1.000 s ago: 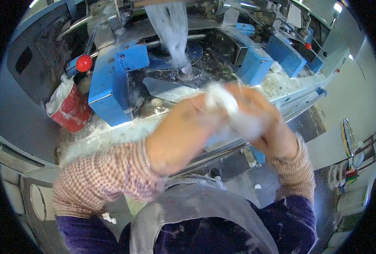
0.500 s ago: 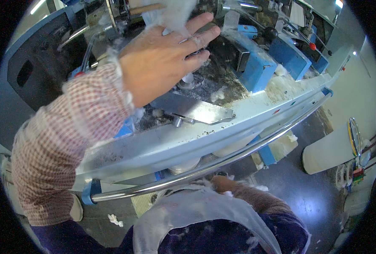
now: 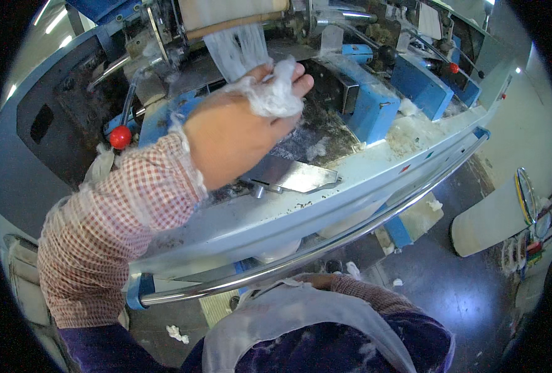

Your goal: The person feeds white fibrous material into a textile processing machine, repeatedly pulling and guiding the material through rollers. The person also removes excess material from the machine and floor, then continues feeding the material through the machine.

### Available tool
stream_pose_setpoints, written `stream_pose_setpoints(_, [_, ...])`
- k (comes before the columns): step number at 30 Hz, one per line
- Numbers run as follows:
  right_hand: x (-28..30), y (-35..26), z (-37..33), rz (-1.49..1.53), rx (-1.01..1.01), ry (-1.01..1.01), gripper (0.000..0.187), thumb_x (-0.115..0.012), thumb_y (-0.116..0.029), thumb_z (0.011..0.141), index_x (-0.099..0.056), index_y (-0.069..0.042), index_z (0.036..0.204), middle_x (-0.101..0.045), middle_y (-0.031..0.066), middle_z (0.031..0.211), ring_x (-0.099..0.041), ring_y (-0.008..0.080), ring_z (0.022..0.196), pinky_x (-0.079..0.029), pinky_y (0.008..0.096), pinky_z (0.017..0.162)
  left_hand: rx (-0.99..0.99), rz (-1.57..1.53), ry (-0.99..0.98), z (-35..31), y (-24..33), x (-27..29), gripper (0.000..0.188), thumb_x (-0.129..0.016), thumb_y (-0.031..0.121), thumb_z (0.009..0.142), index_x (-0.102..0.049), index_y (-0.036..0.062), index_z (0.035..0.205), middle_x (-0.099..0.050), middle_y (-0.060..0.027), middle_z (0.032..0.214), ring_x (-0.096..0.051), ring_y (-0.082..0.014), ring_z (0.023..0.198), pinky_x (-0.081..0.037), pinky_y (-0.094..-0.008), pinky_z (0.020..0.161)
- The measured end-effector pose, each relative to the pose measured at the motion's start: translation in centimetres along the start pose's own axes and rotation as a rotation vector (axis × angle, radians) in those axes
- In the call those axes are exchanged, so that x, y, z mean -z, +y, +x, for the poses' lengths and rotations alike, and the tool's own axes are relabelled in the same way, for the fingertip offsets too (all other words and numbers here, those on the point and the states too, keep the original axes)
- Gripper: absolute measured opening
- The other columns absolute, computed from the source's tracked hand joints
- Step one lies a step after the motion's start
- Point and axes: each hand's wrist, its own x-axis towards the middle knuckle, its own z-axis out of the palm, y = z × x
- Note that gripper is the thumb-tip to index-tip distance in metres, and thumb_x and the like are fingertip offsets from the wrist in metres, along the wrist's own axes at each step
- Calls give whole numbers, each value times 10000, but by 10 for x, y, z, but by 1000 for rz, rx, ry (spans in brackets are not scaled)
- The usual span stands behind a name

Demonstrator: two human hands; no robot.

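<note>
My left hand, in a checked sleeve, is over the machine bed with its fingers curled round a wad of white fibre. Above it, a thin web of loose fibre hangs from a cream roller and reaches down to the hand. Below the hand lies a shiny metal plate near the machine's front edge. My right hand is low by my apron, just behind the chrome rail; its fingers are hidden.
A chrome rail curves along the machine front. Blue blocks stand to the right, with fluff around them. A red-knobbed lever rises at left, another red knob at far right. A pale can stands on the floor.
My left hand has drawn down a little from the roller, and its spread fingers have closed round the fibre wad. The web under the roller now shows. My right hand stays low.
</note>
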Motion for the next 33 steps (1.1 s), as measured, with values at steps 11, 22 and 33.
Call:
stream_pose_setpoints(11, [-4,29,-2,-854,-132,195,426,-486,-217,934,-422,-61,1325,-431,196,1286,-434,314,1173,-377,386,988,-96,-180,58,2,30,14,400,-547,157,756,-526,45,1140,-423,-118,1371,-354,-265,1311,-301,-413,1080])
stream_pose_setpoints(22, [74,-271,-252,-285,132,386,398,-644,-214,840,-551,-50,1190,-635,162,1013,-617,253,873,-494,335,759,-149,-190,21,-5,34,15,365,-582,175,712,-586,39,1051,-445,-138,1353,-384,-267,1290,-294,-405,1079])
stream_pose_setpoints(33, [146,-416,-217,-885,909,1030,230,-652,-46,780,-657,-15,1008,-586,89,994,-568,144,771,-454,244,676,-273,-532,-179,14,49,20,293,-526,160,754,-572,55,1023,-579,-77,1014,-584,-234,968,-500,-368,792])
